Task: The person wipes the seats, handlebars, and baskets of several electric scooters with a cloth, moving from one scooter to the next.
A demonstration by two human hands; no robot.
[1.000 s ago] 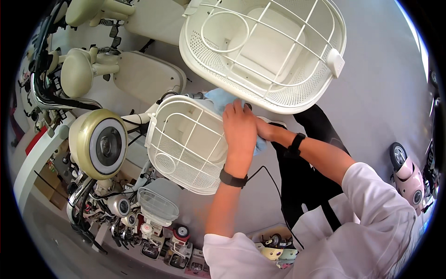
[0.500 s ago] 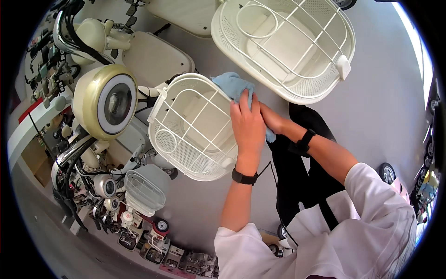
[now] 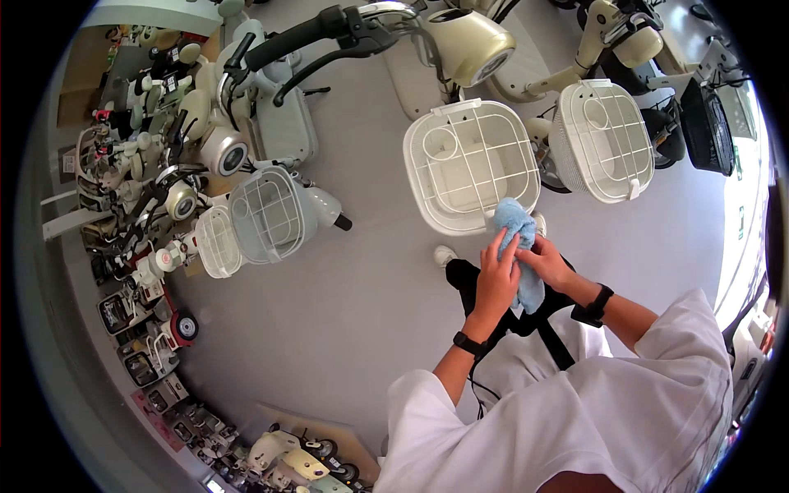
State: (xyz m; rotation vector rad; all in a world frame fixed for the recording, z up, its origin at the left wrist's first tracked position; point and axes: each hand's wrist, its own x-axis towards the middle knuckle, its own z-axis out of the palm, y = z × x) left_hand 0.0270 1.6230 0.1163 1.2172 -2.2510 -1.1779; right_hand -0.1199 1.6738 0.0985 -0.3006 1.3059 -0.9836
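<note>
A: What do the hands hold?

B: A light blue cloth [image 3: 518, 246]. The left hand [image 3: 496, 279] is closed around its middle, fingers wrapped over the fabric. The right hand [image 3: 544, 259] pinches the cloth from the 3 o'clock side, fingers closed on it too. The two hands touch each other over the cloth.

A: Where is the cloth?

B: In front of the person's chest, just at 6 o'clock of a white wire basket [image 3: 470, 164]. Its upper end overlaps the basket's near rim in the picture; I cannot tell if it touches.

A: What lies around?

B: A second white basket [image 3: 604, 140] sits at 3 o'clock of the first. A clear-sided basket [image 3: 267, 215] on another scooter stands well apart at 9 o'clock. Rows of scooters [image 3: 156, 197] line the grey floor [image 3: 345, 312] at 9 and 12 o'clock. Each wrist wears a black band, and a black strap crosses the white shirt.
</note>
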